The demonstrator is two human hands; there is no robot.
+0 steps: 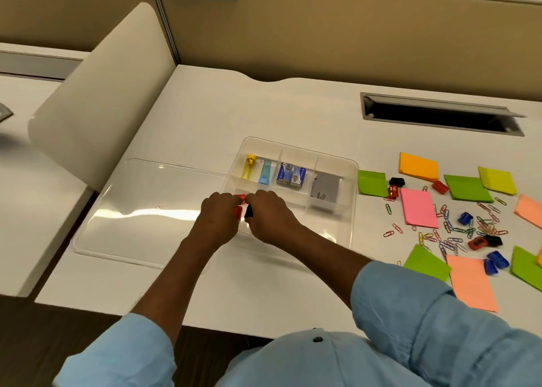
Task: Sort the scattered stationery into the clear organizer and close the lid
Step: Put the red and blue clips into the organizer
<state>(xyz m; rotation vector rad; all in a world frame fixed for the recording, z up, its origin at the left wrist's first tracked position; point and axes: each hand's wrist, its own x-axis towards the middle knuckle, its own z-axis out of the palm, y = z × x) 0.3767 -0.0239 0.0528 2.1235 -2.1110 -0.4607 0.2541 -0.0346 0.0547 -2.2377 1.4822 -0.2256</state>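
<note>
The clear organizer (352, 199) lies open on the white desk, its flat lid (140, 207) spread out to the left. Its far compartments hold a yellow item (249, 166), a light blue item (264, 172), two blue staple boxes (291, 174) and a grey box (325, 191). Both hands meet over the near left compartment. My left hand (218, 221) pinches small red sharpeners (239, 207). My right hand (269, 215) grips a small black sharpener (249, 212) beside them.
Scattered on the desk to the right are sticky note pads in green (372, 182), orange (418, 166), pink (418, 207) and salmon (472, 284), several coloured paper clips (457, 228), and red, black and blue sharpeners (465, 218). A cable slot (440, 114) opens at the back.
</note>
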